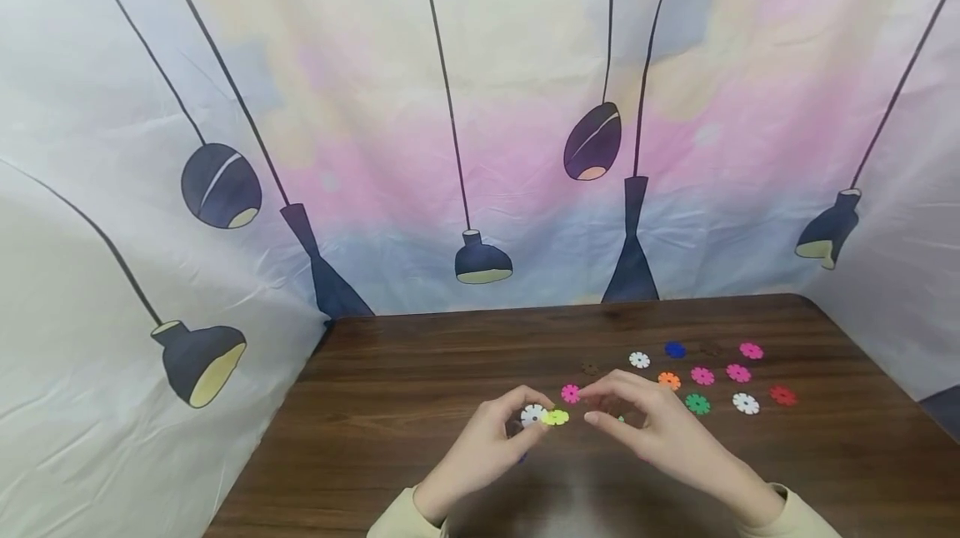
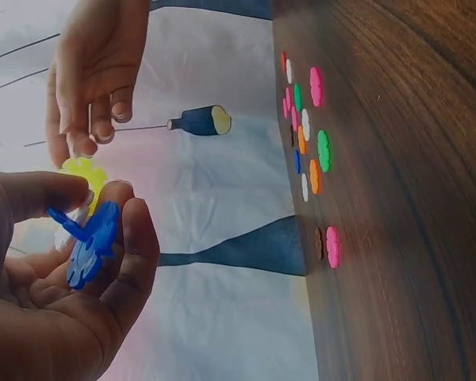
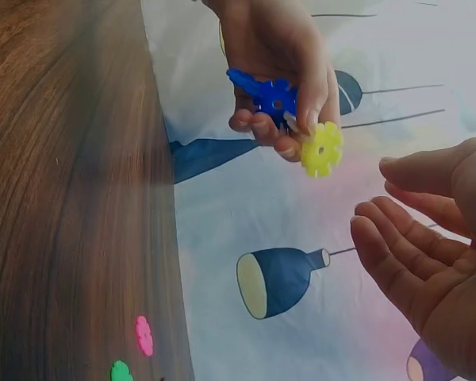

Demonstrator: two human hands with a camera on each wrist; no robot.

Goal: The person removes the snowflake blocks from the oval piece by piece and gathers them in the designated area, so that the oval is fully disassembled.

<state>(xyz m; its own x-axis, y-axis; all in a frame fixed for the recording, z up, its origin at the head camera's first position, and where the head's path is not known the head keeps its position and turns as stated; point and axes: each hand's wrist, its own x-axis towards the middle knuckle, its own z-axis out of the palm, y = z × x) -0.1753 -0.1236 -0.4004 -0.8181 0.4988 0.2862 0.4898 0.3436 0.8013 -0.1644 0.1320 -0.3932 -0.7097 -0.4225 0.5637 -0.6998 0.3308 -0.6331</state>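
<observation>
My left hand (image 1: 491, 445) pinches a small cluster of notched plastic flower discs between thumb and fingers, raised above the table. The cluster has a yellow disc (image 1: 557, 417), a white disc (image 1: 532, 414) and blue discs (image 2: 95, 244), one blue piece standing at an angle to another. In the left wrist view the white disc is mostly hidden behind the blue ones. My right hand (image 1: 663, 430) hovers just right of the yellow disc, apart from it, with thumb and fingers spread and nothing between them.
Loose discs lie on the dark wooden table (image 1: 360, 405), mostly to the right: several pink (image 1: 738, 373), white (image 1: 746, 403), green (image 1: 697, 403), orange (image 1: 669, 381), red (image 1: 783, 395), blue (image 1: 675, 350) and brown (image 1: 590, 367). Behind the table hangs a cloth (image 1: 525, 146) printed with lamps.
</observation>
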